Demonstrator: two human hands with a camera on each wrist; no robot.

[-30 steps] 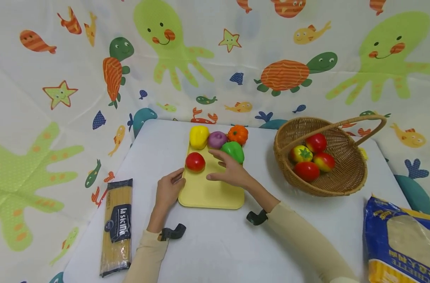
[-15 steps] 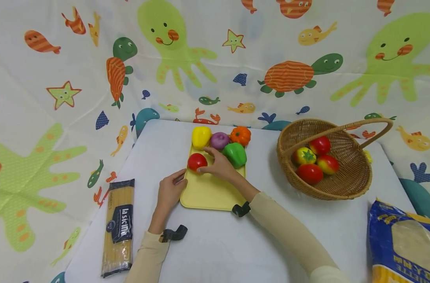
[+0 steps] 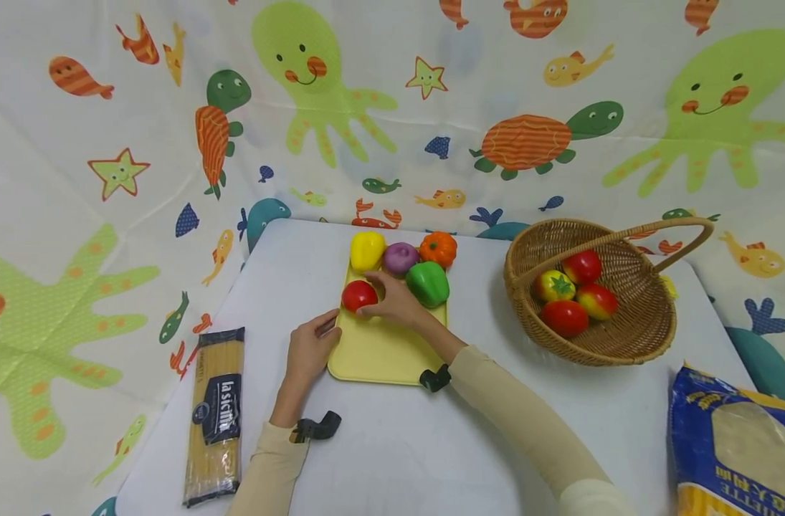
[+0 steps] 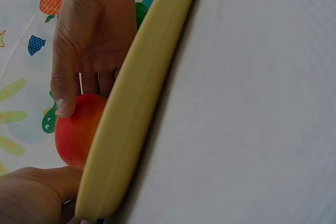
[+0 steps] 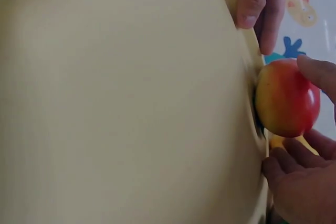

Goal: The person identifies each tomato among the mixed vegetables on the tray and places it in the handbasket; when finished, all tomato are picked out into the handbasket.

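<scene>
My right hand (image 3: 395,301) holds a round red-and-yellow apple (image 3: 358,297) at the left side of a yellow tray (image 3: 382,358). In the right wrist view, the thumb touches the top of the apple (image 5: 287,98) and the fingers curve below it. The left hand (image 3: 310,347) pinches the tray's left edge, with its thumb near the rim. At the tray's far end sit a yellow pepper (image 3: 368,251), a purple onion (image 3: 401,258), an orange pumpkin (image 3: 438,249) and a green pepper (image 3: 429,284).
A wicker basket (image 3: 644,337) with several red and yellow fruits stands to the right. A spaghetti pack (image 3: 214,416) lies on the left of the white table (image 3: 392,451). One blue pasta bag (image 3: 734,444) lies at the right edge.
My right hand has moved left across the tray from above its middle and taken hold of the apple. The left hand stays at the tray's edge.
</scene>
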